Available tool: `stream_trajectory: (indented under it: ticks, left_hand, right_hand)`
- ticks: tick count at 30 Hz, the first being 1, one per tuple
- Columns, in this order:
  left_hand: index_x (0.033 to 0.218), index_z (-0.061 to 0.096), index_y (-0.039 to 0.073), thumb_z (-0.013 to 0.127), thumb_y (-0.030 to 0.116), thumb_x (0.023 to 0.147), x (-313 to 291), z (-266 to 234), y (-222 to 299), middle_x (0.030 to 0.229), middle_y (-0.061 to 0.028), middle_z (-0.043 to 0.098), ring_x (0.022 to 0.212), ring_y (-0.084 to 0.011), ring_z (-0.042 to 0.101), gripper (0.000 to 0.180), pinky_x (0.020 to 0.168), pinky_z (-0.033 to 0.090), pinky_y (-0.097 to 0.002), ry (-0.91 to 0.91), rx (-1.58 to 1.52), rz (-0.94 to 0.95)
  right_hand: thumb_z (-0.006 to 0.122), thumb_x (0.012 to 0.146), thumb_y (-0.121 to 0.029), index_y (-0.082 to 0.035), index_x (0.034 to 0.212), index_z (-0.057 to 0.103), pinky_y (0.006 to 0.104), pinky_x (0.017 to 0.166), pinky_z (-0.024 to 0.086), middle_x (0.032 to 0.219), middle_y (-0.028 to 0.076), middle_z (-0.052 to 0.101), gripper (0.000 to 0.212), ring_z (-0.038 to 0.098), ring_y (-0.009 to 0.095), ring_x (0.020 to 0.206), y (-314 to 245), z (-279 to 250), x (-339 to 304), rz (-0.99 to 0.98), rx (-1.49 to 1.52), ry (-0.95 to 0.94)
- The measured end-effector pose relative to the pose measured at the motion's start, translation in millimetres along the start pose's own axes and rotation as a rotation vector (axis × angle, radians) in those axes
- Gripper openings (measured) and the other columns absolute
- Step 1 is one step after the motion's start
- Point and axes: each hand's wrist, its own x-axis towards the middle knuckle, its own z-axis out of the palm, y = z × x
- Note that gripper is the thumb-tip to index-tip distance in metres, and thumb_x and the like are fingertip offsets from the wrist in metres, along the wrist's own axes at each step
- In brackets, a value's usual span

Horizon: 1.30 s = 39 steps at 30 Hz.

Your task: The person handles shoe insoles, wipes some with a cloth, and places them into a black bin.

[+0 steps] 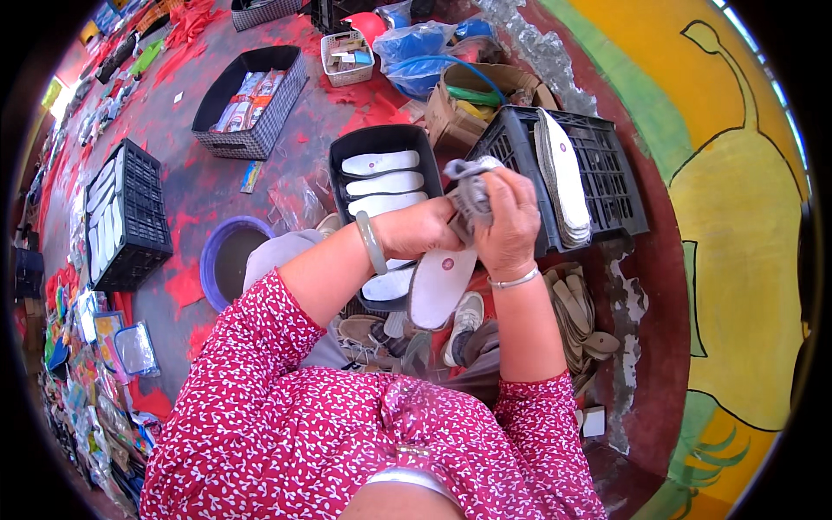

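In front of me my left hand (425,227) is closed on a white insole (442,286) with a small red round mark; it hangs toward my lap. Pressed close beside it, my right hand (507,221) is wrapped round a bunched grey cloth (472,189), which covers the insole's upper end. My fingertips are partly hidden, and where the cloth touches the insole is hard to see. Just beyond my left wrist stands a black basket (381,137) with several white insoles in it. To the right, a stack of white insoles (563,169) leans on a dark crate (607,173).
Brown-grey insoles (572,312) lie in a heap by my right forearm. A purple-rimmed bucket (208,264) stands at left. Farther off are a black crate of insoles (143,208), a checked box (208,139) and a cardboard box (446,113). A painted wall (737,260) bounds the right.
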Motion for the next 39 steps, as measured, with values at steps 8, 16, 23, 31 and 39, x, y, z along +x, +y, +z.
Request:
stream_trajectory:
  ticks: [8,16,23,31,39]
  left_hand:
    - [0.135,0.028,0.007,0.057,-0.004,0.074,-6.4,-1.9,5.1,0.113,-0.0148,0.055,0.105,-0.0280,0.058,0.068,0.093,0.046,-0.0430,-0.072,-0.336,0.027]
    - [0.126,0.038,0.007,0.053,0.015,0.092,-7.3,0.8,12.7,0.105,-0.0127,0.059,0.094,-0.0234,0.063,0.038,0.082,0.052,-0.0369,-0.030,-0.358,0.029]
    - [0.121,0.044,0.005,0.047,0.011,0.094,5.4,2.9,-13.4,0.103,-0.0088,0.059,0.089,-0.0171,0.062,0.028,0.080,0.051,-0.0319,-0.075,-0.080,0.165]
    - [0.111,0.049,0.002,0.045,0.008,0.093,4.6,7.0,8.9,0.091,-0.0052,0.060,0.082,-0.0133,0.060,0.019,0.074,0.050,-0.0295,-0.085,0.082,0.025]
    - [0.106,0.049,0.002,0.049,0.007,0.086,-4.0,-5.7,-3.6,0.081,-0.0133,0.064,0.071,-0.0255,0.064,0.021,0.066,0.050,-0.0360,0.194,0.756,0.206]
  right_hand:
    - [0.055,0.088,-0.003,-0.002,0.106,0.056,0.0213,0.077,0.045,0.095,-0.001,0.058,0.017,0.054,0.006,0.086,55.6,-26.0,0.6,0.715,0.545,0.287]
    - [0.052,0.093,-0.016,0.001,0.124,0.047,0.0273,0.086,0.046,0.107,0.004,0.057,0.036,0.055,0.013,0.098,40.4,-45.8,6.6,0.839,1.279,0.141]
    - [0.063,0.082,0.001,-0.004,0.121,0.051,0.0189,0.077,0.044,0.098,0.000,0.056,0.041,0.052,0.006,0.088,3.0,-19.8,7.6,0.828,1.108,-0.107]
    - [0.056,0.086,0.002,0.001,0.109,0.057,0.0203,0.077,0.046,0.098,0.003,0.060,0.023,0.056,0.008,0.086,4.8,-5.9,-0.8,0.818,1.246,0.279]
    - [0.047,0.093,-0.015,0.000,0.115,0.052,0.0280,0.078,0.050,0.100,0.007,0.058,0.027,0.059,0.015,0.089,36.1,-13.8,-0.8,0.762,1.067,0.259]
